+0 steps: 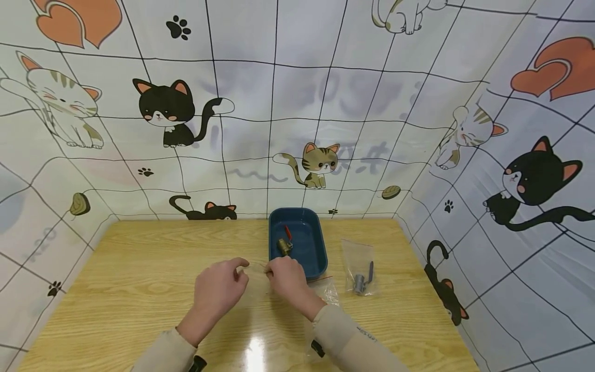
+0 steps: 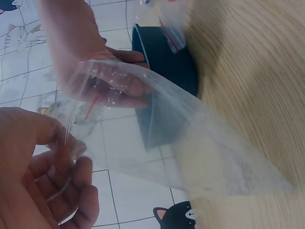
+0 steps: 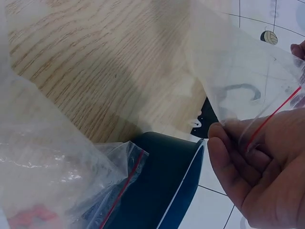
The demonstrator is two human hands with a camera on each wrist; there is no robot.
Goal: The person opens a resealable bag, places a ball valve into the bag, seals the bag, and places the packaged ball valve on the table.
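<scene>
A clear zip bag (image 2: 209, 148) with a red seal line is stretched between my two hands, its lower corner hanging over the table. My left hand (image 1: 220, 287) pinches one side of its mouth between thumb and fingers. On the other side, my right hand (image 1: 289, 281) pinches the bag close to the red line. The bag looks flat, with nothing showing inside. Just beyond the right hand is a dark blue tray (image 1: 312, 248). In it lies a brass ball valve (image 1: 283, 247) with a red lever handle.
Right of the tray, a second zip bag (image 1: 357, 253) contains a grey valve (image 1: 360, 284) with a dark lever. Another clear bag (image 3: 62, 167) lies by the tray's near side, with something red in it. A cat-patterned curtain (image 1: 251, 134) encloses the wooden table (image 1: 153, 268).
</scene>
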